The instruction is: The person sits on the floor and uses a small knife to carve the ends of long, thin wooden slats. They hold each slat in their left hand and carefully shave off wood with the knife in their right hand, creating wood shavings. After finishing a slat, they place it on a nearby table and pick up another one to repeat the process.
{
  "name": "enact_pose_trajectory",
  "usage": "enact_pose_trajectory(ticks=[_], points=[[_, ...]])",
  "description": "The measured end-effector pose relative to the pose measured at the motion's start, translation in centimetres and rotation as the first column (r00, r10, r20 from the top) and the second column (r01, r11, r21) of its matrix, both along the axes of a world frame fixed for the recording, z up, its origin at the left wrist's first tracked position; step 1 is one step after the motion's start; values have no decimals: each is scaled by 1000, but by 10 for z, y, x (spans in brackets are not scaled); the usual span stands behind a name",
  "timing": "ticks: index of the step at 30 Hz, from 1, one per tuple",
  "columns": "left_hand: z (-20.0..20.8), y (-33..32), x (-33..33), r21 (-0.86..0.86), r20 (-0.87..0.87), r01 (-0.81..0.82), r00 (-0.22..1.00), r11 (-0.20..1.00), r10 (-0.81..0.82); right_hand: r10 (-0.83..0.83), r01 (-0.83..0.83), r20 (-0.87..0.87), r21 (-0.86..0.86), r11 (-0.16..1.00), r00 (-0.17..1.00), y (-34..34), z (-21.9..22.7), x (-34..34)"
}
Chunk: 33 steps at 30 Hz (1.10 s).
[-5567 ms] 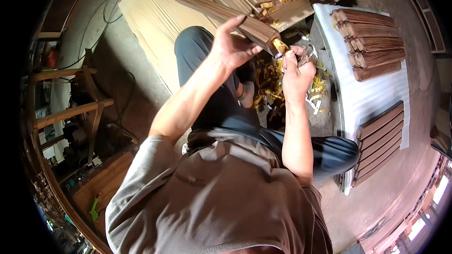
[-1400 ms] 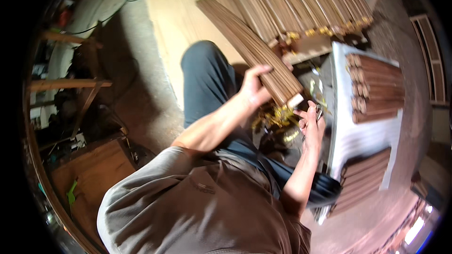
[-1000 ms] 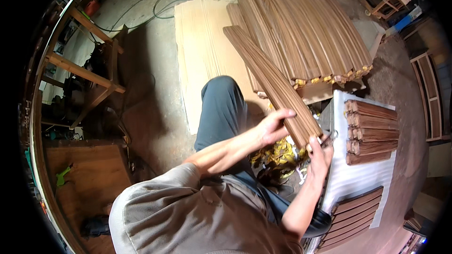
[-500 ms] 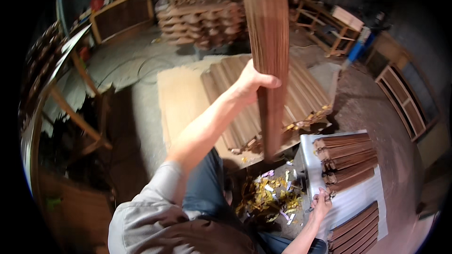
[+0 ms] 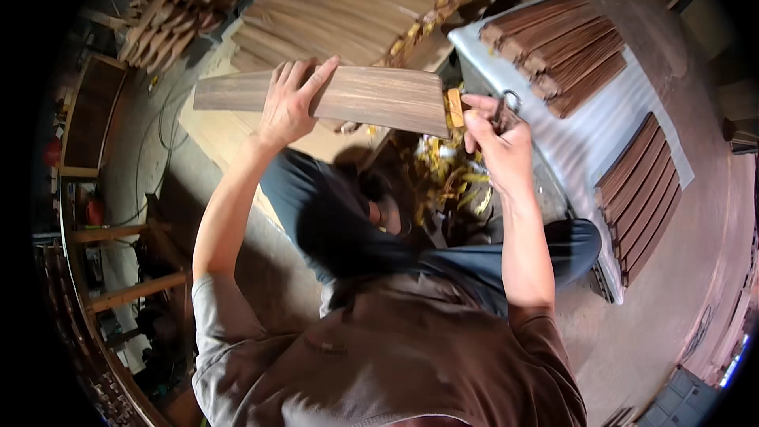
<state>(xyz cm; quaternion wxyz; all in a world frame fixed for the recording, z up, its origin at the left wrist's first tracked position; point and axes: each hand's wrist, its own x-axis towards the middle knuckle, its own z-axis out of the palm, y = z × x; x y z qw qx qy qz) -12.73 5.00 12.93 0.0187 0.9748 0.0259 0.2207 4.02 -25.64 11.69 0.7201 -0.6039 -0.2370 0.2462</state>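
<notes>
My left hand (image 5: 288, 104) is closed around a long, slightly curved brown wooden slat (image 5: 387, 95), held nearly level across my lap. A small yellow-orange taped tab (image 5: 455, 107) sticks out of the slat's right end. Beside that tab is my right hand (image 5: 504, 142), its thumb and forefinger close to the tab; whether they touch it I cannot tell. A dark tool with a metal ring (image 5: 510, 103) is gripped in the right hand, its working end mostly hidden by the fingers.
Wooden slats with yellow-taped ends (image 5: 332, 4) lie in a row ahead. At right, finished-looking brown slats (image 5: 565, 47) and another group (image 5: 642, 194) rest on a white-covered bench (image 5: 597, 122). Yellow tape scraps (image 5: 451, 170) litter the floor below. A wood stack (image 5: 182, 4) stands far left.
The slat has come down from upright to nearly level, its taped end toward the right. My right hand has risen from beside the bench to that end. The view has tilted down.
</notes>
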Motion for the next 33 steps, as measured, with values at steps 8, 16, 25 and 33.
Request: enact_pose_trajectory(ticks=[8, 16, 25, 33], points=[[-109, 31, -30, 85, -3, 2, 1000, 996, -2, -160, 135, -82, -252, 958, 984, 39, -72, -44], [-130, 42, -38, -6, -202, -20, 979, 1000, 18, -188, 195, 55, -203, 960, 981, 64, -74, -63], [-84, -39, 14, -320, -105, 153, 975, 935, -195, -121, 153, 138, -249, 956, 983, 48, -89, -66], [-108, -59, -6, -197, 167, 114, 983, 974, -81, -28, 19, -27, -287, 958, 999, 53, -65, -64]])
